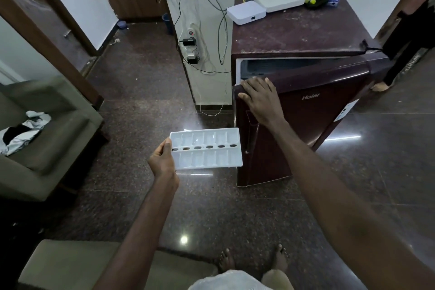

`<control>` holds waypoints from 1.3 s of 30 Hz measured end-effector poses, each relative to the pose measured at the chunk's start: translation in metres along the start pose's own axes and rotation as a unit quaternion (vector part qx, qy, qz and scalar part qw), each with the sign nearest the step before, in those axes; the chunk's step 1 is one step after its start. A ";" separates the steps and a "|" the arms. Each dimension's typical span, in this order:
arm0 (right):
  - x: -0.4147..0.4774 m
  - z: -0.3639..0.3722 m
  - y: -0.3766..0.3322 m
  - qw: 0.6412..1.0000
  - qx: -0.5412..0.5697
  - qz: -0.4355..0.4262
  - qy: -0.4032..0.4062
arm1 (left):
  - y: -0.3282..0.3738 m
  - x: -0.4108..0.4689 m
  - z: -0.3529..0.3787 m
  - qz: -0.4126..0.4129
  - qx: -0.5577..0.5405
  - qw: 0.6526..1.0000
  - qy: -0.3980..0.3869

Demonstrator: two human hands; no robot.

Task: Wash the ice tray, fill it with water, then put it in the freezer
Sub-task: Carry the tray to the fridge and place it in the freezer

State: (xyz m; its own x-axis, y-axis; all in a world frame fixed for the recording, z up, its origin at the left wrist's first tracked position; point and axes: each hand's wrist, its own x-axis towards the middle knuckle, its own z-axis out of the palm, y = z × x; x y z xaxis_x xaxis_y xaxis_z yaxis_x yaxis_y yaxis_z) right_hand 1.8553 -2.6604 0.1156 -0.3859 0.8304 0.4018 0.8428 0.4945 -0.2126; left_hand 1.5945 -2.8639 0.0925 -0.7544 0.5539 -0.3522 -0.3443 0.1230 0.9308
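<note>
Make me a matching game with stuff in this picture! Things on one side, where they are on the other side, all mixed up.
Things:
1. ice tray
2. small white box
3. crumpled cloth
4. right hand

Places:
A. lying on the grey armchair
B. resting on the top edge of the fridge door
C. held in the left hand
D. sitting on top of the fridge

Pairs: 1-C, 2-D, 3-A, 4-B
</note>
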 end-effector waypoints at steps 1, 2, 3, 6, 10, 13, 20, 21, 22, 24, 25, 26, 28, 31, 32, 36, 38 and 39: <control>-0.011 -0.005 -0.003 1.000 0.006 0.006 0.012 | 0.001 -0.002 -0.003 0.001 0.002 1.000 0.002; -0.022 -0.010 -0.005 0.999 0.009 0.011 0.029 | 0.000 -0.004 -0.007 0.000 0.005 1.000 0.004; -0.032 -0.016 -0.007 0.999 0.014 0.015 0.048 | 0.000 -0.005 -0.010 0.001 0.007 1.000 0.004; -0.057 -0.040 -0.013 0.992 0.045 0.041 0.110 | -0.002 -0.013 -0.020 0.002 0.011 1.000 0.004; -0.076 -0.072 -0.017 0.986 0.043 0.110 0.118 | -0.007 -0.023 -0.031 0.013 0.021 1.000 0.014; -0.091 -0.089 -0.012 0.989 0.015 0.131 0.068 | -0.010 -0.038 -0.035 0.018 0.020 0.999 0.026; -0.141 -0.110 0.014 0.977 -0.008 0.179 -0.118 | -0.022 -0.083 -0.019 0.028 0.017 0.999 0.031; -0.148 -0.114 0.016 0.975 -0.008 0.185 -0.125 | -0.025 -0.090 -0.014 0.023 0.016 0.999 0.026; -0.155 -0.117 0.018 0.973 -0.011 0.191 -0.130 | -0.028 -0.096 -0.010 0.016 0.017 1.000 0.021; -0.167 -0.127 0.024 0.970 -0.018 0.198 -0.139 | -0.034 -0.107 0.000 0.010 0.018 1.000 0.014; -0.172 -0.132 0.027 0.969 -0.019 0.201 -0.145 | -0.037 -0.112 0.004 0.009 0.018 1.000 0.012; -0.178 -0.138 0.031 0.967 -0.021 0.205 -0.152 | -0.040 -0.117 0.009 0.007 0.017 1.000 0.010; -0.189 -0.151 0.035 0.962 -0.024 0.214 -0.168 | -0.046 -0.127 0.016 0.008 0.019 1.000 0.007; -0.199 -0.171 0.041 0.954 -0.024 0.236 -0.184 | -0.053 -0.143 0.027 0.001 0.017 1.000 0.002; -0.201 -0.175 0.043 0.951 -0.029 0.245 -0.185 | -0.056 -0.146 0.031 -0.004 0.018 1.000 0.002; -0.211 -0.183 0.049 0.939 -0.033 0.296 -0.171 | -0.064 -0.159 0.043 -0.014 0.023 1.000 0.004; -0.214 -0.183 0.050 0.944 -0.027 0.303 -0.128 | -0.067 -0.166 0.048 -0.015 0.022 1.000 0.007; -0.216 -0.184 0.048 0.951 -0.015 0.291 -0.100 | -0.067 -0.169 0.050 -0.018 0.020 1.000 0.006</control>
State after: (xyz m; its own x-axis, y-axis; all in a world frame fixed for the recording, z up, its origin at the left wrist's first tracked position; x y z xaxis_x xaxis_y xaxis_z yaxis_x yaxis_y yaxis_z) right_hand 2.0480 -2.8630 0.1821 0.0878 0.9951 0.0446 0.9445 -0.0690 -0.3211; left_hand 1.7734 -2.9245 0.0950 -0.7493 0.5382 -0.3858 -0.3478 0.1759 0.9209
